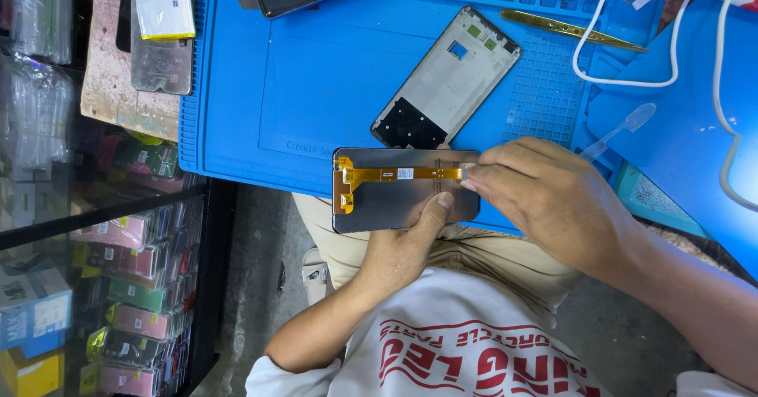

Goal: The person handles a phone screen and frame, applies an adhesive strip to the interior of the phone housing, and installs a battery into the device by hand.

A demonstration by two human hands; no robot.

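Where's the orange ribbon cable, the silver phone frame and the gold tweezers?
orange ribbon cable (395, 174), head view, middle of the strip
silver phone frame (454, 81), head view, flat centre
gold tweezers (564, 27), head view, mid-blade

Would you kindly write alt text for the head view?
Two hands hold a phone screen panel back-side up over a blue repair mat: the left hand supports it, and the right hand pinches its orange flex cable. A bare phone frame lies on the mat.

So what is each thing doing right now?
Screen panel: back side up, held off the mat by both hands.
Orange flex cable: lying flat on the panel.
Left hand: gripping the panel's edge.
Right hand: fingertips pinching at the cable's end.
Phone frame: empty, flat on the blue mat.
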